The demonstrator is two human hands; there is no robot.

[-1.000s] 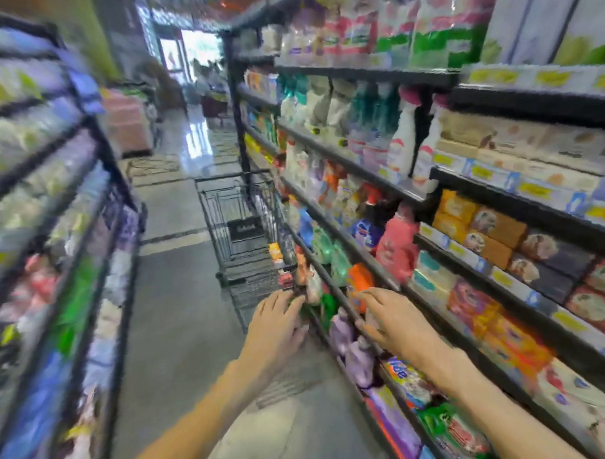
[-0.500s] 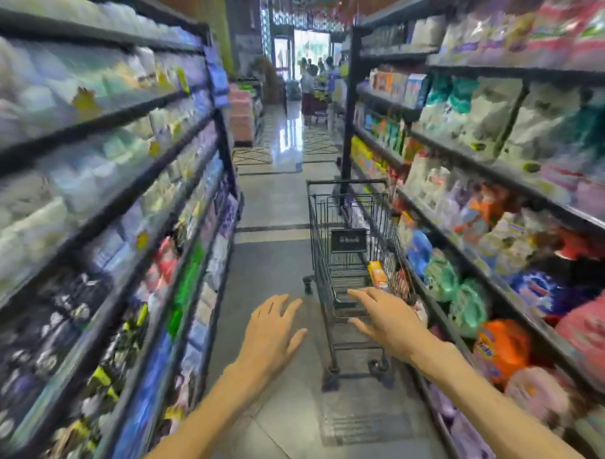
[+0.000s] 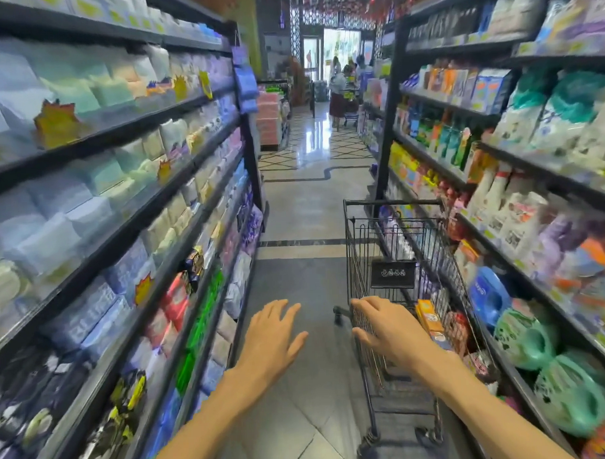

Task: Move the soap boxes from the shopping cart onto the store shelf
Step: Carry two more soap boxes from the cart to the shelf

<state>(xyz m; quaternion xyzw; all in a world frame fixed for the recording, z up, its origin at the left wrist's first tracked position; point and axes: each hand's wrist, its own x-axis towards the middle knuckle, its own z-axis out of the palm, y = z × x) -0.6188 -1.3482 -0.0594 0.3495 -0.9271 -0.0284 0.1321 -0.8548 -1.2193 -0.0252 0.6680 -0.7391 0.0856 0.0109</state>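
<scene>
Shopping cart (image 3: 394, 260) stands in the aisle against the right shelf (image 3: 500, 229), soap boxes (image 3: 429, 316) inside.

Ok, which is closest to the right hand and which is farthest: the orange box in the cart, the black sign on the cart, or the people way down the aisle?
From the right hand, in the head view:
1. Orange box, just to its right, inside the shopping cart.
2. Black sign, hanging on the cart's wire ahead of the hand.
3. People, far down the aisle near the bright doorway.
</scene>
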